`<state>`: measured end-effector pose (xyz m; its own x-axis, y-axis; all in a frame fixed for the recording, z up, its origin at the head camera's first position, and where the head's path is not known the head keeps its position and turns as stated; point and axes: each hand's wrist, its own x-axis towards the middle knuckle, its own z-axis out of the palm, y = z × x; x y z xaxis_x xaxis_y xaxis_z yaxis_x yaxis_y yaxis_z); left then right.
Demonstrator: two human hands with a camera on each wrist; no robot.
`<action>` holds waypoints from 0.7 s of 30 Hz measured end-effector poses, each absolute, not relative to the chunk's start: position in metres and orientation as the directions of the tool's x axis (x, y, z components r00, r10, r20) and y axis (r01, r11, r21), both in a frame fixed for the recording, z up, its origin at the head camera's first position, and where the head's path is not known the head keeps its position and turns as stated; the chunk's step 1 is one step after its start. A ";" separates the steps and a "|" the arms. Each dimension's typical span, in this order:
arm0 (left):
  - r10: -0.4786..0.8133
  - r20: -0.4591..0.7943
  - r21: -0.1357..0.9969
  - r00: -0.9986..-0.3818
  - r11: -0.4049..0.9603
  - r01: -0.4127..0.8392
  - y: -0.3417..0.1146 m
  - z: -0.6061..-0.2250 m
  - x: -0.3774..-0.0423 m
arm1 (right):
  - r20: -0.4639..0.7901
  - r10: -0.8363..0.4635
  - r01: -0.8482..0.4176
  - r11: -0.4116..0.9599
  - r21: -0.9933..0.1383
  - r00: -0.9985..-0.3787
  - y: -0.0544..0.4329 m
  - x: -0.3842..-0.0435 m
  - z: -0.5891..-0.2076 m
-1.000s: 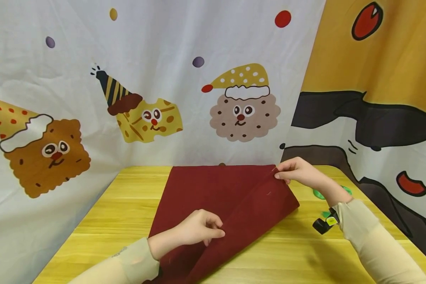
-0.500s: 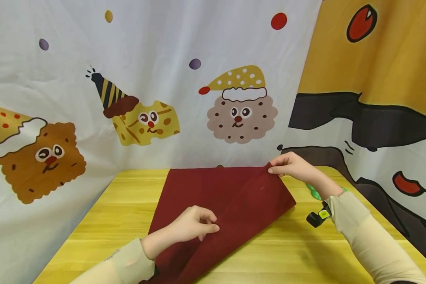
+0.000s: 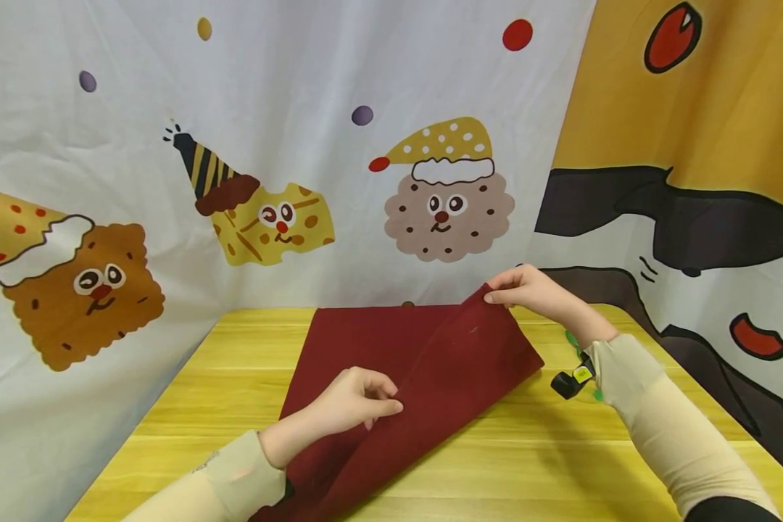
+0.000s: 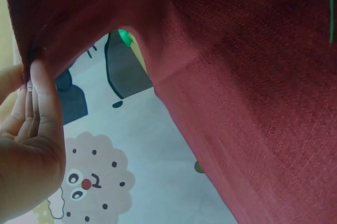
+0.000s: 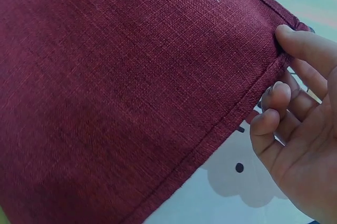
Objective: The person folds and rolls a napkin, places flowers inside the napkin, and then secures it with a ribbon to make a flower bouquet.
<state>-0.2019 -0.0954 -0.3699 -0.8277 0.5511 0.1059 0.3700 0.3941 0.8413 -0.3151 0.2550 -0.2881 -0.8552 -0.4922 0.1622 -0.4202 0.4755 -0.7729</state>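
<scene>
A dark red cloth with a stitched hem lies on the table, its right side lifted and folded over toward the left. My right hand pinches the raised far corner between thumb and fingers. Closer in, my left hand pinches the lifted edge. In the left wrist view the cloth arches up beside the left hand, whose thumb and fingertips meet on its border. From the right wrist the hemmed corner shows under the right thumb. The cloth's near end is partly hidden by the left forearm.
The wooden table carries the cloth. A green item, mostly hidden, lies behind the right wrist. A patterned curtain with cartoon snacks hangs along the back edge. A small black device hangs at the right cuff.
My right hand has moved up and leftward with the corner, folding more cloth over. My left hand has shifted slightly left and away from me, still pinching the edge.
</scene>
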 end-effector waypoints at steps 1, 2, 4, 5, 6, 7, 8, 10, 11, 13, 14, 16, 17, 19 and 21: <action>0.552 0.107 0.842 -0.827 0.391 0.371 -0.095 -0.370 -0.202 | 0.166 -0.485 -0.416 0.470 -0.778 -0.859 0.254 -0.317 -0.289; 0.553 0.108 0.843 -0.826 0.390 0.371 -0.095 -0.371 -0.202 | 0.169 -0.477 -0.410 0.463 -0.786 -0.862 0.252 -0.319 -0.291; 0.555 0.110 0.845 -0.825 0.385 0.371 -0.096 -0.372 -0.202 | 0.170 -0.456 -0.393 0.455 -0.799 -0.874 0.249 -0.323 -0.294; 0.554 0.110 0.845 -0.825 0.385 0.372 -0.096 -0.373 -0.203 | 0.170 -0.447 -0.386 0.454 -0.803 -0.878 0.247 -0.325 -0.295; 0.553 0.111 0.846 -0.826 0.384 0.371 -0.097 -0.374 -0.203 | 0.170 -0.436 -0.379 0.454 -0.806 -0.884 0.245 -0.327 -0.296; 0.550 0.109 0.846 -0.828 0.386 0.368 -0.098 -0.375 -0.204 | 0.170 -0.428 -0.372 0.450 -0.812 -0.888 0.243 -0.329 -0.298; 0.547 0.109 0.846 -0.830 0.388 0.367 -0.098 -0.376 -0.205 | 0.171 -0.422 -0.368 0.447 -0.815 -0.890 0.241 -0.331 -0.299; 0.539 0.111 0.844 -0.835 0.393 0.365 -0.101 -0.377 -0.208 | 0.172 -0.409 -0.359 0.441 -0.823 -0.896 0.238 -0.334 -0.301; 0.535 0.110 0.844 -0.838 0.395 0.363 -0.102 -0.378 -0.209 | 0.173 -0.406 -0.357 0.436 -0.826 -0.897 0.237 -0.336 -0.302; 0.528 0.110 0.843 -0.842 0.399 0.360 -0.104 -0.380 -0.212 | 0.171 -0.401 -0.349 0.427 -0.834 -0.900 0.234 -0.340 -0.304; 0.525 0.112 0.844 -0.844 0.398 0.360 -0.105 -0.381 -0.213 | 0.169 -0.399 -0.345 0.425 -0.837 -0.901 0.233 -0.341 -0.305; 0.521 0.114 0.846 -0.846 0.396 0.358 -0.107 -0.383 -0.215 | 0.160 -0.399 -0.333 0.413 -0.848 -0.903 0.232 -0.343 -0.306; 0.521 0.116 0.845 -0.846 0.395 0.359 -0.109 -0.384 -0.216 | 0.154 -0.401 -0.327 0.410 -0.851 -0.903 0.231 -0.345 -0.306; 0.519 0.122 0.843 -0.846 0.396 0.364 -0.111 -0.386 -0.220 | 0.145 -0.407 -0.323 0.411 -0.852 -0.902 0.230 -0.348 -0.306; 0.518 0.124 0.837 -0.847 0.404 0.370 -0.114 -0.388 -0.223 | 0.139 -0.413 -0.323 0.416 -0.850 -0.900 0.228 -0.351 -0.306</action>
